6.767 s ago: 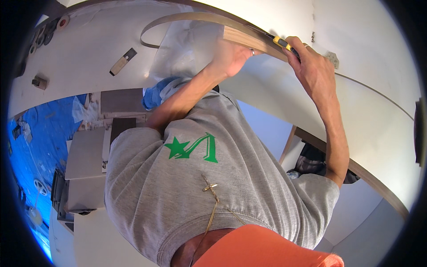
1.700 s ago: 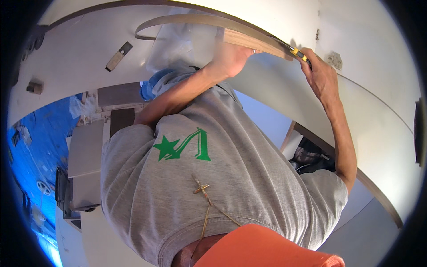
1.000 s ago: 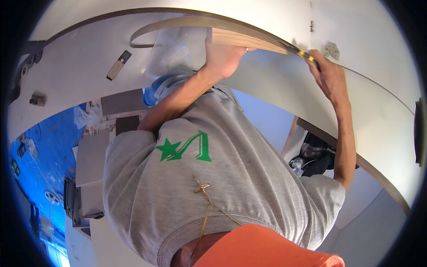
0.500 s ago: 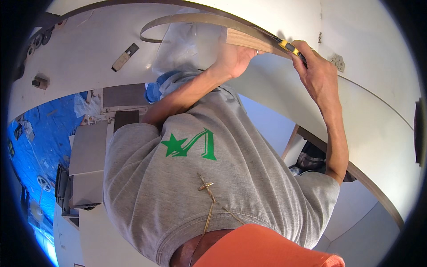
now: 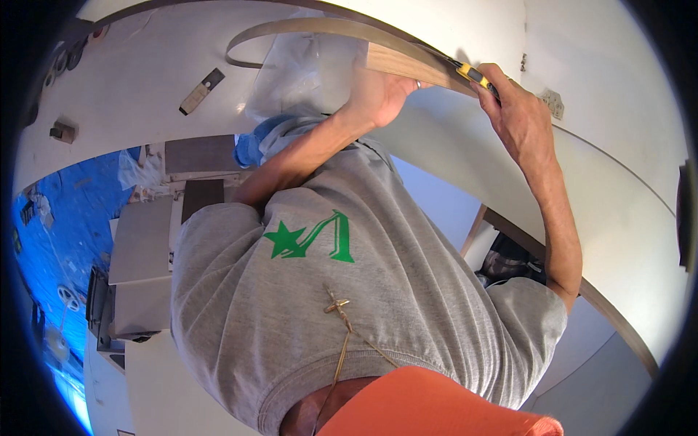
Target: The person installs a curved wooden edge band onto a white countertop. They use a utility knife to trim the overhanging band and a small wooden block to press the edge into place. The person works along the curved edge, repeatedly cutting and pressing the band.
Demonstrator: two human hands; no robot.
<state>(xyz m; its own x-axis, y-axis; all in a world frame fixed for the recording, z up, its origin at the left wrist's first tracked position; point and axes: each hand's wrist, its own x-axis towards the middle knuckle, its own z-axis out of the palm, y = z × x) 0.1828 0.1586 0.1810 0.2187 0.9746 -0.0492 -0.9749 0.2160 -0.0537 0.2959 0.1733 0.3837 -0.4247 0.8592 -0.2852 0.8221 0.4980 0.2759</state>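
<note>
A yellow and black utility knife [image 5: 472,74] sits in my right hand [image 5: 520,116], its fingers wrapped round the handle. The blade end meets a long, thin brown edging strip [image 5: 313,27], which curls round in a loop on the left. Below the strip is a wood-grain piece [image 5: 411,67], light brown. My left hand [image 5: 382,96], with a ring on one finger, grips this piece from its near side; the fingertips are hidden behind it. Clear plastic sheeting [image 5: 291,76] lies just left of my left hand.
On the white surface at left lie a flat grey and black tool [image 5: 202,91] and a small brown block [image 5: 63,131]. Several dark rolls [image 5: 62,64] rest at the far left. A metal hinge plate [image 5: 554,103] is fixed beside my right hand. Blue sheeting [image 5: 80,211] covers the lower left.
My right forearm and elbow have swung outward to the right. Both hands keep their hold, and the knife has barely shifted along the strip.
</note>
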